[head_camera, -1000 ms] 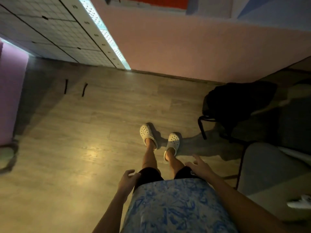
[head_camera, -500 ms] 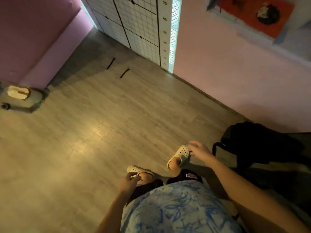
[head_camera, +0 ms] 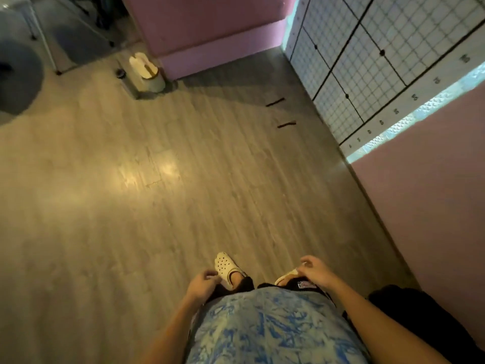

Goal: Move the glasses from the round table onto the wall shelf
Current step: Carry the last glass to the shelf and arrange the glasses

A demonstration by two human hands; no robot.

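- The grey-brown wooden plank floor [head_camera: 157,206] fills most of the view, with a bright shiny patch of light on it.
- A plain pink wall [head_camera: 433,206] runs down the right side.
- A white panel with a black grid of squares [head_camera: 367,48] stands at the top right, with a row of small numbers along its edge.
- A big pink block with a lighter pink base [head_camera: 210,27] sits at the top middle.
- The person's blue and white patterned shirt [head_camera: 267,329] is at the bottom, above black shorts.
- A small cream and tan bin [head_camera: 147,74] stands on the floor just beside the pink block.
- The left hand [head_camera: 202,283] hangs low by the shorts, fingers curled loosely, holding nothing.
- The right hand [head_camera: 313,270] is low on the other side, fingers bent a little and apart, holding nothing.
- A white clog shoe with little holes [head_camera: 227,267] is on the floor between the hands.
- Two short black strips [head_camera: 286,124] lie on the floor near the grid panel.
- The glasses, the round table and the wall shelf cannot be seen here.
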